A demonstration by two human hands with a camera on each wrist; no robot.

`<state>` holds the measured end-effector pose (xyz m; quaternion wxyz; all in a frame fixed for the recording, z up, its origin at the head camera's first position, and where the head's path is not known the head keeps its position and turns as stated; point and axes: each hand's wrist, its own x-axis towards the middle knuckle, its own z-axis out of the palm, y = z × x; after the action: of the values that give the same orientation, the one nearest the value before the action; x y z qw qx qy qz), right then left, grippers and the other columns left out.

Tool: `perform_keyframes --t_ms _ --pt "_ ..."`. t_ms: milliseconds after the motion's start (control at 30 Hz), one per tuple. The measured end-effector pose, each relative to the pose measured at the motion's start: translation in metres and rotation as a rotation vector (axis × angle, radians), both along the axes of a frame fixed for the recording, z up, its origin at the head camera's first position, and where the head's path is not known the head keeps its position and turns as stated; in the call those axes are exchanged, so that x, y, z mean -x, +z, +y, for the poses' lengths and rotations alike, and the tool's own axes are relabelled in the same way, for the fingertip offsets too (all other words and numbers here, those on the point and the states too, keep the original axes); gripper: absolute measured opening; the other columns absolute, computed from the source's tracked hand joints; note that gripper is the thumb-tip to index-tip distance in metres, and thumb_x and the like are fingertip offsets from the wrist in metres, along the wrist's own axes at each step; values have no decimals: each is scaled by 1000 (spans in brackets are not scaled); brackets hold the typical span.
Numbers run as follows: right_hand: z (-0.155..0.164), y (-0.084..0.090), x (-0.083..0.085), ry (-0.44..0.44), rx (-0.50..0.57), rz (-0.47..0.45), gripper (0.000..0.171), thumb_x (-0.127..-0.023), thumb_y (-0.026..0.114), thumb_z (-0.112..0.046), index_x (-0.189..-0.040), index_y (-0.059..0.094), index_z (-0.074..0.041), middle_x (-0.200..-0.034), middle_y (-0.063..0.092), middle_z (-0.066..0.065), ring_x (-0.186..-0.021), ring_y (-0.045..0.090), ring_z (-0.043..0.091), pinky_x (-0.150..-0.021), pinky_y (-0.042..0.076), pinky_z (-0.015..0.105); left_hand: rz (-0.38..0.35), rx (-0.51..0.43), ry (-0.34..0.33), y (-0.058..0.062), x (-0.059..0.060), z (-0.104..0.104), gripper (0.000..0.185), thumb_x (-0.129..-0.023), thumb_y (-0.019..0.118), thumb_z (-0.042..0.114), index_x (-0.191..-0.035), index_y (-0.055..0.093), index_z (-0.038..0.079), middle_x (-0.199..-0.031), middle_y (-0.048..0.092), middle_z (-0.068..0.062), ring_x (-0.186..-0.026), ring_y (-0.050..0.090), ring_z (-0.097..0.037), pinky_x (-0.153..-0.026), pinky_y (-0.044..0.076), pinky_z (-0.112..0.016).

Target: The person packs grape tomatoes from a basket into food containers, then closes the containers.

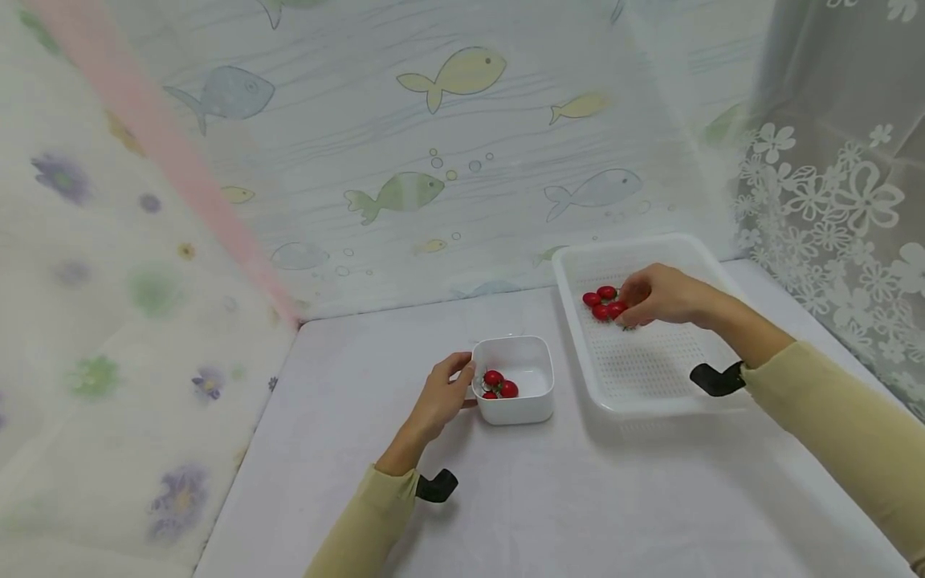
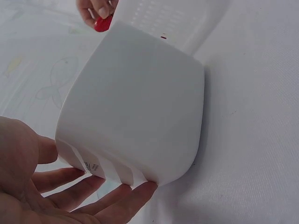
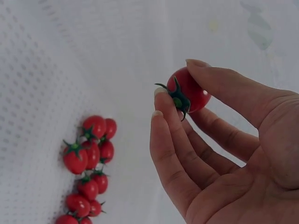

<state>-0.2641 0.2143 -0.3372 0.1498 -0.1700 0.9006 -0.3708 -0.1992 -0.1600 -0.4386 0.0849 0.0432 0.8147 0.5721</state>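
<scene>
A small white square container stands on the table with a few red cherry tomatoes inside. My left hand touches its left wall; the extended fingers rest against that side, and the thumb is near the rim. Over a white perforated basket, my right hand pinches one cherry tomato between thumb and fingertips, its green stem facing out. Below it, several more cherry tomatoes lie in the basket, toward its far left in the head view.
The basket stands to the right of the container, with a gap of white tablecloth between them. Behind is a fish-patterned curtain; a flowered sheet hangs on the left and a lace curtain on the right.
</scene>
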Motion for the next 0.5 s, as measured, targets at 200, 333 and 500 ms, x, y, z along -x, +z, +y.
perform_keyframes --t_ms 200,333,500 --pt "-10 2 -10 -1 11 37 37 -87 82 -19 -114 69 4 -100 68 11 -90 63 23 -77 58 35 -4 0 5 -2 1 -1 44 -110 48 26 -148 48 4 -155 45 -19 -134 54 -40 -88 62 -42" --pt "-18 2 -17 14 27 41 34 -87 82 -20 -112 70 1 -102 69 10 -92 64 23 -77 58 32 -9 0 7 -3 1 -1 44 -110 49 26 -148 49 5 -155 45 -19 -134 54 -39 -87 62 -41" --pt "-33 1 -27 36 39 51 31 -87 82 -21 -110 71 -3 -101 71 7 -93 63 23 -79 57 34 -9 -8 6 -2 2 -1 44 -110 49 27 -148 49 5 -155 45 -18 -134 54 -39 -88 62 -42"
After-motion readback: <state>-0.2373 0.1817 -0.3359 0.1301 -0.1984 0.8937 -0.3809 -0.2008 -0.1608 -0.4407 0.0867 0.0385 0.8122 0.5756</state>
